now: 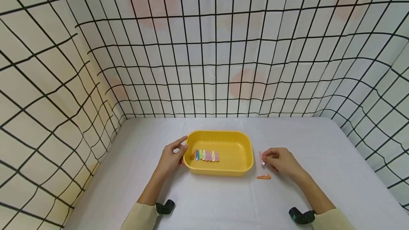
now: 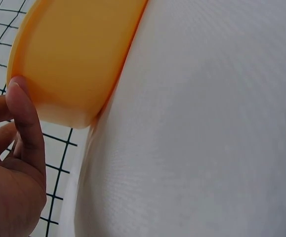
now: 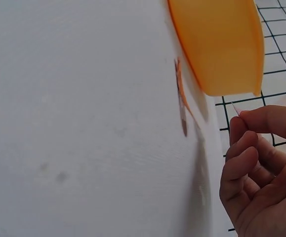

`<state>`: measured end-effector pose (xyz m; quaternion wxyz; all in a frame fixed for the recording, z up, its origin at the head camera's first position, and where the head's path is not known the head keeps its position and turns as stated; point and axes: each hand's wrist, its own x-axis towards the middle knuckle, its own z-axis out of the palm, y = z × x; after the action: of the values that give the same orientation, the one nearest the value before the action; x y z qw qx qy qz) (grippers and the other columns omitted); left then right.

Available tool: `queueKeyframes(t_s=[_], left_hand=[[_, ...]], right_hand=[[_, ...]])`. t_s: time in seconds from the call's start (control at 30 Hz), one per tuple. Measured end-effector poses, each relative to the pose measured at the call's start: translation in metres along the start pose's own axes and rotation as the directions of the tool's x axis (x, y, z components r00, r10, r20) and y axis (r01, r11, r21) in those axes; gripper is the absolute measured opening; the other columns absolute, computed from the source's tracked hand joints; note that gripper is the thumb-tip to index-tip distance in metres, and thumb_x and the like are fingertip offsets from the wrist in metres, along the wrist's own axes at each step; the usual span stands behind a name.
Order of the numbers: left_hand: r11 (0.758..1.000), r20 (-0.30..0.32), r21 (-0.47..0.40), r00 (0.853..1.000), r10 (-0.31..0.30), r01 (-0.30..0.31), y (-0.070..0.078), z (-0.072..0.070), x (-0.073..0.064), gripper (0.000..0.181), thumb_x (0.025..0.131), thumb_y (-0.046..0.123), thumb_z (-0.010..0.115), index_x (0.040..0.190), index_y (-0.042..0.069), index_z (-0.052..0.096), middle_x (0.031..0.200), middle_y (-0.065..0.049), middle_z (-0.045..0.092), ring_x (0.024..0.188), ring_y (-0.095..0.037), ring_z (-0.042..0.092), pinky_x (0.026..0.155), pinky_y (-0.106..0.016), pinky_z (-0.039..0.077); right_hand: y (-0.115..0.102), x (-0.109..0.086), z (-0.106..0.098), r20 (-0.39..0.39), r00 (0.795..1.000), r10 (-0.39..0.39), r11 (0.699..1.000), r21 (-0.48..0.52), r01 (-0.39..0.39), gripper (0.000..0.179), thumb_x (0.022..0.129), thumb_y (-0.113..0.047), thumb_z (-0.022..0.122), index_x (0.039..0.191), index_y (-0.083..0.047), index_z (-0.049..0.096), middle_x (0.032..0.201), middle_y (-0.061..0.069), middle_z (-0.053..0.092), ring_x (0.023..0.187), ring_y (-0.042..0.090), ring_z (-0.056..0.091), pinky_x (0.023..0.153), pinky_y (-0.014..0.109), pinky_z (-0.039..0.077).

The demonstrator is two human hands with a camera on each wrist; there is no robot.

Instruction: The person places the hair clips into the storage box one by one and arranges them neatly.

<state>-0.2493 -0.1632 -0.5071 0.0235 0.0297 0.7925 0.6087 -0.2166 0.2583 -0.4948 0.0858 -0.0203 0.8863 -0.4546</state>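
A yellow plastic tray [image 1: 220,170] holds a row of snap hair clips [image 1: 210,156] in orange, blue, green, white and pink at its left side. My left hand [image 1: 170,157] grips the tray's left rim, with the thumb on the rim in the left wrist view. To the right of the tray, my right hand [image 1: 281,160] pinches a pink hair clip [image 1: 262,162] between thumb and index finger; only its thin tip shows in the right wrist view. Just below that hand an orange hair clip [image 1: 263,177] lies on the cloth.
White cloth covers the table [image 1: 211,201]. A black wire grid [image 1: 216,63] with white sheeting behind it rises at the back and both sides. Each wrist wears a black camera band, such as the one on the left wrist [image 1: 165,207].
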Motion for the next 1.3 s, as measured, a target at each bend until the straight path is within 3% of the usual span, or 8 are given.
queueKeyframes(t_s=[0.2, 0.57, 0.87, 1.1, 1.3], left_hand=[[1.000, -0.004, -0.001, 1.000, 0.000, 0.000, -0.001, 0.000, 0.000, 0.044, 0.101, 0.023, 0.067, 0.145, 0.023, 0.062, 0.098, -0.015, 0.062, 0.047, -0.017, 0.056, 0.047, -0.023, 0.054], [1.000, -0.014, -0.002, 1.000, 0.011, -0.011, -0.002, 0.000, 0.002, 0.044, 0.100, 0.022, 0.069, 0.144, 0.021, 0.063, 0.098, -0.016, 0.062, 0.047, -0.016, 0.056, 0.046, -0.024, 0.054], [0.997, -0.022, 0.077, 1.000, 0.009, -0.007, 0.002, 0.000, -0.002, 0.043, 0.101, 0.026, 0.067, 0.144, 0.026, 0.062, 0.098, -0.012, 0.064, 0.047, -0.019, 0.059, 0.049, -0.027, 0.057], [0.991, -0.024, 0.127, 0.999, 0.048, -0.044, 0.004, 0.000, -0.004, 0.044, 0.101, 0.024, 0.067, 0.144, 0.025, 0.062, 0.092, -0.011, 0.063, 0.046, -0.021, 0.060, 0.047, -0.028, 0.056], [0.982, -0.031, 0.184, 0.998, 0.049, -0.043, 0.005, 0.001, -0.005, 0.046, 0.100, 0.023, 0.067, 0.146, 0.025, 0.060, 0.087, -0.009, 0.062, 0.046, -0.022, 0.061, 0.046, -0.028, 0.056]], right_hand=[[-0.005, 0.003, -0.006, -0.024, 0.999, 0.032, 0.999, 0.029, -0.031, 0.021, 0.098, -0.019, 0.068, 0.110, -0.003, 0.073, 0.070, 0.004, 0.058, 0.058, 0.014, 0.050, 0.052, 0.023, 0.042], [-0.021, 0.004, -0.014, -0.092, 0.995, 0.023, 0.998, 0.053, -0.018, 0.022, 0.099, -0.022, 0.068, 0.110, -0.003, 0.073, 0.081, 0.013, 0.067, 0.063, 0.015, 0.053, 0.055, 0.026, 0.047], [-0.038, 0.006, -0.014, -0.120, 0.993, -0.014, 0.997, 0.072, 0.022, 0.027, 0.099, -0.026, 0.070, 0.111, -0.002, 0.074, 0.093, 0.017, 0.072, 0.068, 0.017, 0.059, 0.064, 0.030, 0.056], [-0.051, 0.011, -0.007, -0.115, 0.993, -0.034, 0.994, 0.103, 0.046, 0.026, 0.099, -0.026, 0.071, 0.110, -0.003, 0.073, 0.088, 0.006, 0.072, 0.069, 0.017, 0.060, 0.065, 0.029, 0.057], [-0.060, 0.016, 0.001, -0.091, 0.994, -0.062, 0.986, 0.146, 0.074, 0.024, 0.098, -0.022, 0.071, 0.108, -0.002, 0.073, 0.085, 0.007, 0.072, 0.067, 0.017, 0.059, 0.062, 0.027, 0.055]])
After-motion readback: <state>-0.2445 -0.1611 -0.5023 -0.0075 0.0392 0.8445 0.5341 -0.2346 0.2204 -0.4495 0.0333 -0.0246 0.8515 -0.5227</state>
